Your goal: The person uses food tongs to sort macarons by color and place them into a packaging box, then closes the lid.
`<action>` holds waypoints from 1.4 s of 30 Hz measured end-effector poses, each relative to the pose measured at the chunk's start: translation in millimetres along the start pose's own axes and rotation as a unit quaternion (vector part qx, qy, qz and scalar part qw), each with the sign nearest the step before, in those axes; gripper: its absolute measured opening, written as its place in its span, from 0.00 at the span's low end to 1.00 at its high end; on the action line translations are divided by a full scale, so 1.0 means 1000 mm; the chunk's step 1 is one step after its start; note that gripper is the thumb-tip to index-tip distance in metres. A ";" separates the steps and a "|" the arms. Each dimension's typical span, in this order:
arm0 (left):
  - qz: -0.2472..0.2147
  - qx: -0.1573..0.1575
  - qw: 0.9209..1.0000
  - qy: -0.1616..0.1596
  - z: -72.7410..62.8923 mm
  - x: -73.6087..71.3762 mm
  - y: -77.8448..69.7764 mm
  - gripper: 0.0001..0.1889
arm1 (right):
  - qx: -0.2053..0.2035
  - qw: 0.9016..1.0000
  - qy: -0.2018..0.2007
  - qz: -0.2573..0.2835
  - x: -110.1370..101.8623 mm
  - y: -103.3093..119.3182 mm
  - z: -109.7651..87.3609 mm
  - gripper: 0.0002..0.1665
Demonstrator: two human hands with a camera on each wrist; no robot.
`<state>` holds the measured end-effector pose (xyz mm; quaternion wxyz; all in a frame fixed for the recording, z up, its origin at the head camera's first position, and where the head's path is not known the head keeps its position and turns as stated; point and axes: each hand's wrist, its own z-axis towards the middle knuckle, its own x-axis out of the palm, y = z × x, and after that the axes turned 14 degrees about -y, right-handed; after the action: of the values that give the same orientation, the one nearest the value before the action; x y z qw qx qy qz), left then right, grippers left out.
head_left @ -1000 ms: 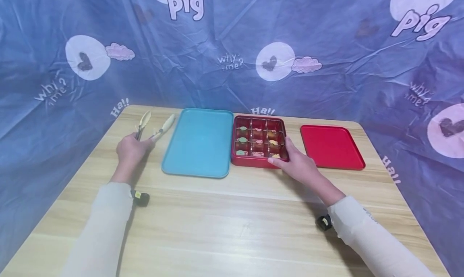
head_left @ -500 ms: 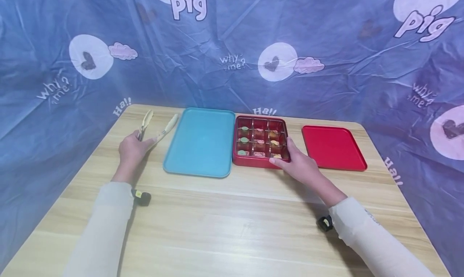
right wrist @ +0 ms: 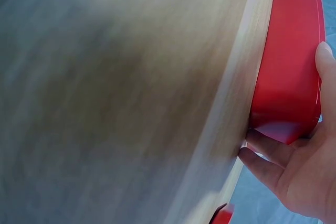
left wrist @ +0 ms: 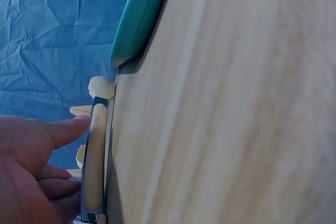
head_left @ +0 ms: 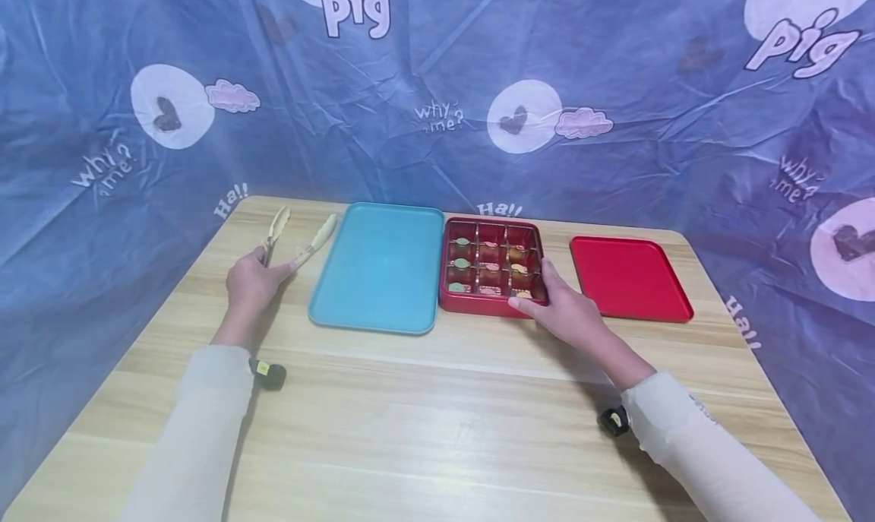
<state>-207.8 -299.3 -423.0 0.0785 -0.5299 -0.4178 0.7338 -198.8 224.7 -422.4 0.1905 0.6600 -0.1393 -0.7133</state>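
On the left side of the table, my left hand [head_left: 251, 285] grips a pair of tongs [left wrist: 95, 156] with cream-coloured heads. The tongs are spread, with their tips pointing away; the hand covers their near end in the head view. My right hand [head_left: 573, 315] holds the near right corner of a red box [head_left: 481, 305], thumb at the front rim and fingers along the right side. Inside the box is a divider with several compartments. Small green, pink and yellow-orange pieces sit in its columns, too small to identify.
Between the tongs and the box lies a flat blue tray [head_left: 379, 271], close against the box's left side. A shallow red lid or tray [head_left: 632, 279] rests right of my right hand. A blue printed cloth [head_left: 383, 142] hangs behind the wooden table [head_left: 424, 423].
The head view has shifted very slightly. Both hands, the tongs and the box keep their places.
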 end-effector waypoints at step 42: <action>-0.063 0.187 0.976 0.086 -0.106 0.054 -0.131 0.39 | 0.004 0.996 -0.076 0.045 -0.015 -0.011 0.000 0.61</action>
<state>-184.6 -129.4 -379.8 0.2581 -0.5399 -0.2972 0.7441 -199.0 241.1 -414.0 0.2084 0.5980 -0.1853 -0.7515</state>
